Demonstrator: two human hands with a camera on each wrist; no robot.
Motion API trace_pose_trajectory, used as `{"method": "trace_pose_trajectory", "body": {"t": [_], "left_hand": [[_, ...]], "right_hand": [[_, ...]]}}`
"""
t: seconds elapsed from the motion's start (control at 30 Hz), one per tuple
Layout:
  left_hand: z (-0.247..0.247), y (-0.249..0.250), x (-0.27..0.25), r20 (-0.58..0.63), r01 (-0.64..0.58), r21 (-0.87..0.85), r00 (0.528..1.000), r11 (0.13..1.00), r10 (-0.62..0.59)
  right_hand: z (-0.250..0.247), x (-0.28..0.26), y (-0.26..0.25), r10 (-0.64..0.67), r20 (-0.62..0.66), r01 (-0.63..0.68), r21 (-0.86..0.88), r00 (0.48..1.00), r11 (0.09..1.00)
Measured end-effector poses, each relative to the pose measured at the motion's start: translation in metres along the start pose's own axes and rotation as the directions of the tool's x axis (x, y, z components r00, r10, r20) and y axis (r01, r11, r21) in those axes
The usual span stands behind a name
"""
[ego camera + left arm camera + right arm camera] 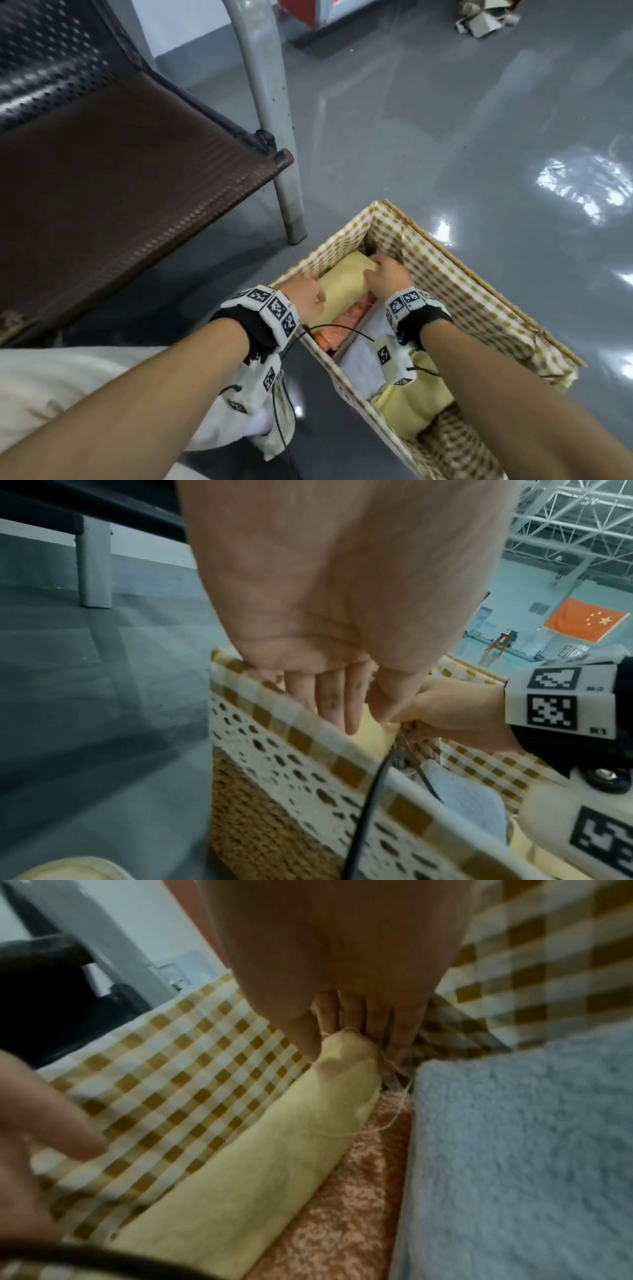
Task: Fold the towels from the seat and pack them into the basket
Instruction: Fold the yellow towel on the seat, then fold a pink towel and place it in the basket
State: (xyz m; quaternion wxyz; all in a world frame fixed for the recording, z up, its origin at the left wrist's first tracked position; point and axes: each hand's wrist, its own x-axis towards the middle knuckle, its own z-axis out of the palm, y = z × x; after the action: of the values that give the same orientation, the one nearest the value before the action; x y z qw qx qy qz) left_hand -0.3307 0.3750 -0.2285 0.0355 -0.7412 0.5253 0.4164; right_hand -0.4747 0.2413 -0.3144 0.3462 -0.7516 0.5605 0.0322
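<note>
Both hands are working inside the basket [507,308], which is sitting on the grey floor [445,137] just beside the seat [120,178]'s metal leg [274,120].

L hand [306,298] is lying w/ fingers [337,704] straight and close together, reaching down between the basket's left wall and the yellow towel [346,284], touching the towel's near end; not gripping anything.

R hand [387,277] is pinching the yellow towel's far corner: thumb on one side, fingers [356,1012] on the other, at the basket's far end.

Yellow towel is lying folded along the left wall of the basket, on top of a pink towel [342,329]. A white towel [359,363] is sitting just beside the pink one, toward the basket's middle; it's looking pale blue in the R wrist view. Another yellow towel [407,407] is at the near end of the basket.

Seat itself is showing no towels.
</note>
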Motion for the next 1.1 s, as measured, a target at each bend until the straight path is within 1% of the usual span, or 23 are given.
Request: {"method": "trace_pose_trajectory", "body": {"t": [0.07, 0.17, 0.23, 0.3, 0.37, 0.43, 0.5, 0.53, 0.57, 0.63, 0.7, 0.77, 0.8, 0.87, 1.0, 1.1], "left_hand": [[-0.001, -0.001, -0.016, -0.037, -0.022, -0.025, 0.999, 0.999, 0.021], [-0.017, -0.004, -0.043, -0.133, -0.035, -0.065, 0.991, 0.997, 0.026], [-0.034, -0.006, -0.066, -0.201, -0.044, -0.093, 0.979, 0.995, 0.024], [-0.056, -0.009, -0.093, -0.269, -0.064, -0.113, 0.963, 0.992, 0.031], [-0.080, -0.017, -0.124, -0.362, -0.095, -0.147, 0.931, 0.985, 0.036], [-0.105, -0.030, -0.160, -0.484, -0.116, -0.186, 0.875, 0.976, 0.012], [-0.125, -0.040, -0.190, -0.569, -0.129, -0.217, 0.822, 0.968, -0.018], [-0.135, -0.054, -0.220, -0.622, -0.134, -0.237, 0.782, 0.962, -0.045], [-0.139, -0.060, -0.232, -0.640, -0.146, -0.262, 0.766, 0.954, -0.058], [-0.147, -0.090, -0.279, -0.716, -0.153, -0.308, 0.688, 0.939, -0.123], [-0.147, -0.124, -0.319, -0.772, -0.136, -0.341, 0.605, 0.930, -0.194], [-0.142, -0.159, -0.353, -0.796, -0.131, -0.399, 0.540, 0.907, -0.272], [-0.136, -0.177, -0.369, -0.798, -0.141, -0.436, 0.517, 0.889, -0.310], [-0.120, -0.215, -0.396, -0.790, -0.128, -0.501, 0.471, 0.856, -0.392], [-0.081, -0.293, -0.441, -0.763, -0.015, -0.563, 0.395, 0.827, -0.512], [-0.054, -0.345, -0.472, -0.713, 0.108, -0.611, 0.355, 0.784, -0.604]], "right_hand": [[-0.007, -0.010, -0.008, -0.052, -0.015, 0.051, -0.052, 0.999, 0.997], [-0.024, -0.030, -0.031, -0.209, -0.051, 0.201, -0.127, 0.977, 0.971], [-0.039, -0.046, -0.056, -0.330, -0.051, 0.320, -0.149, 0.942, 0.936], [-0.055, -0.061, -0.092, -0.435, -0.041, 0.421, -0.181, 0.900, 0.889], [-0.070, -0.077, -0.137, -0.531, -0.030, 0.514, -0.210, 0.847, 0.831], [-0.083, -0.097, -0.187, -0.623, -0.033, 0.602, -0.219, 0.782, 0.768], [-0.093, -0.115, -0.228, -0.698, -0.023, 0.675, -0.232, 0.716, 0.700], [-0.095, -0.132, -0.262, -0.753, -0.002, 0.729, -0.248, 0.658, 0.638], [-0.098, -0.139, -0.278, -0.779, 0.015, 0.754, -0.261, 0.627, 0.603], [-0.093, -0.169, -0.335, -0.848, 0.069, 0.824, -0.288, 0.526, 0.488], [-0.081, -0.196, -0.386, -0.889, 0.122, 0.868, -0.310, 0.441, 0.388], [-0.062, -0.220, -0.431, -0.911, 0.191, 0.897, -0.334, 0.365, 0.289], [-0.051, -0.231, -0.451, -0.916, 0.235, 0.908, -0.348, 0.326, 0.234], [-0.025, -0.252, -0.488, -0.901, 0.337, 0.918, -0.371, 0.272, 0.139], [0.041, -0.294, -0.547, -0.852, 0.495, 0.929, -0.370, 0.172, -0.028], [0.101, -0.320, -0.579, -0.820, 0.563, 0.943, -0.318, 0.104, -0.099]]}}
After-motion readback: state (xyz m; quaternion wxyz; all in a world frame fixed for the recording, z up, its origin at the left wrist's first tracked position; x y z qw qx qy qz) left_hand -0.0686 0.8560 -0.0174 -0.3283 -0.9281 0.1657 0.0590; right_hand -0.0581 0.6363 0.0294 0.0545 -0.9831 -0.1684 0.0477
